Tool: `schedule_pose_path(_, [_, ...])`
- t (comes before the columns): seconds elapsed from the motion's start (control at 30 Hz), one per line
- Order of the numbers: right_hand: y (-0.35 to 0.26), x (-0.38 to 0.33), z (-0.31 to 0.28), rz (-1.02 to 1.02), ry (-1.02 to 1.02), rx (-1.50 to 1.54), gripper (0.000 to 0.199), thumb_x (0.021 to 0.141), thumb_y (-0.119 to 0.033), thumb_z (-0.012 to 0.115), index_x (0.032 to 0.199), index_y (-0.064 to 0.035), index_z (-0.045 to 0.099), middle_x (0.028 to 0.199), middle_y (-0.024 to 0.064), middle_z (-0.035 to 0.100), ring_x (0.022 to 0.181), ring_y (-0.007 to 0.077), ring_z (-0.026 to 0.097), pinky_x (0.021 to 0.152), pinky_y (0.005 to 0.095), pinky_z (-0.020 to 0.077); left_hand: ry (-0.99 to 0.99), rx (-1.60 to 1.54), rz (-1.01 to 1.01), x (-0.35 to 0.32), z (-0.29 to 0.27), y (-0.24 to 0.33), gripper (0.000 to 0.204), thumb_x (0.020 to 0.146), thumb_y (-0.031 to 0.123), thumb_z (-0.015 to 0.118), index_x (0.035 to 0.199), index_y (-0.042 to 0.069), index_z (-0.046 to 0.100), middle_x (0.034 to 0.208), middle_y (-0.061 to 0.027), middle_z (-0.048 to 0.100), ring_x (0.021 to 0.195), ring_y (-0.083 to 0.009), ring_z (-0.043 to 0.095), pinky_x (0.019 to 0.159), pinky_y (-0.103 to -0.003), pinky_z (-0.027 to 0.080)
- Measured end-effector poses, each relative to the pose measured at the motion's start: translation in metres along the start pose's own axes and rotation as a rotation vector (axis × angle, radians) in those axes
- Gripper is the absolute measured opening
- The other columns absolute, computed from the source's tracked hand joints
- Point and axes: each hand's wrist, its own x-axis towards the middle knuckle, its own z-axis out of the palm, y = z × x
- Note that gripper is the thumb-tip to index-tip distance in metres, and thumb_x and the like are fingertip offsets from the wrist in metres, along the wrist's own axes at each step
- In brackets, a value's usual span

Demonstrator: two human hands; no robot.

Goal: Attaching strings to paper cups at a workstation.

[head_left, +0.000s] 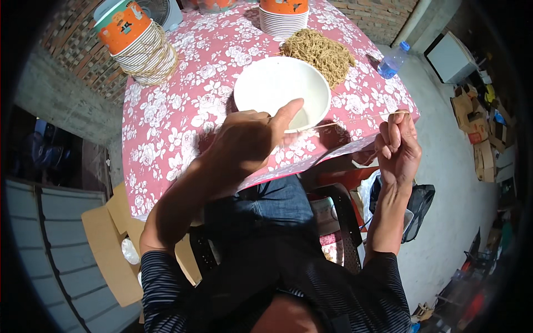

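A thin tan twine point(327, 126) runs across the near side of a white round tub point(250, 89), stretched between my two hands. My right hand point(398, 139) pinches its end past the table's right edge. My left hand point(250, 136) is in front of the tub, fingers curled and thumb stretched out over the rim; the twine leads into it, though the fingertips are hidden. Behind the tub lies a tangled heap of tan twine point(319, 53). At the far left leans a stack of orange-and-white paper buckets point(130, 36) with twine loops hanging about it.
A second stack of paper buckets point(283, 22) stands at the back of the table, on a pink floral tablecloth point(161, 127). A plastic bottle point(393, 61) is at the right edge. A cardboard box point(105, 244) sits on the floor at left, and a black chair point(338, 213) beside my legs.
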Motion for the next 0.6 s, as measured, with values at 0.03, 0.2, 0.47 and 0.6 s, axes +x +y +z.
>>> schedule_pose_path(0.03, [-0.001,0.001,-0.001,0.018,0.028,-0.013,0.018,0.108,-0.022,0.054,0.104,-0.0046,0.058,0.062,-0.0029,0.04,0.051,0.0047,0.031,0.043,0.0202,0.0276,-0.033,0.009,0.041,0.0,-0.006,0.0,0.027,0.083,0.008,0.07,0.11,0.004,0.073,0.08,-0.0137,0.07,0.082,-0.0308,0.069,0.075,-0.04,0.055])
schedule_pose_path(0.2, [0.002,0.003,0.008,0.006,-0.008,-0.061,0.018,0.109,-0.02,0.053,0.105,-0.0022,0.056,0.065,-0.0023,0.043,0.053,0.005,0.033,0.045,0.0206,0.0303,-0.018,0.229,0.284,-0.004,-0.02,-0.015,0.022,0.084,0.006,0.069,0.106,0.004,0.072,0.08,-0.0092,0.068,0.081,-0.0257,0.067,0.076,-0.039,0.053])
schedule_pose_path(0.47, [0.002,0.001,0.003,-0.29,-0.329,-1.223,0.019,0.087,0.008,0.069,0.102,-0.001,0.076,0.089,0.0083,0.068,0.085,0.0188,0.065,0.071,0.0297,0.0497,-0.031,-0.844,-0.069,-0.048,-0.078,-0.079,0.055,0.107,0.051,0.041,0.112,0.003,0.067,0.148,-0.0191,0.057,0.139,-0.04,0.051,0.118,-0.049,0.039])
schedule_pose_path(0.6, [0.03,0.002,0.009,-0.601,-0.265,-1.686,0.025,0.078,0.004,0.079,0.099,-0.0088,0.08,0.071,0.0067,0.055,0.07,0.0226,0.059,0.064,0.0325,0.0478,-0.082,-0.356,0.144,-0.059,-0.087,-0.108,0.092,0.099,0.08,0.019,0.113,0.001,0.063,0.148,-0.0258,0.055,0.143,-0.0439,0.046,0.116,-0.051,0.038])
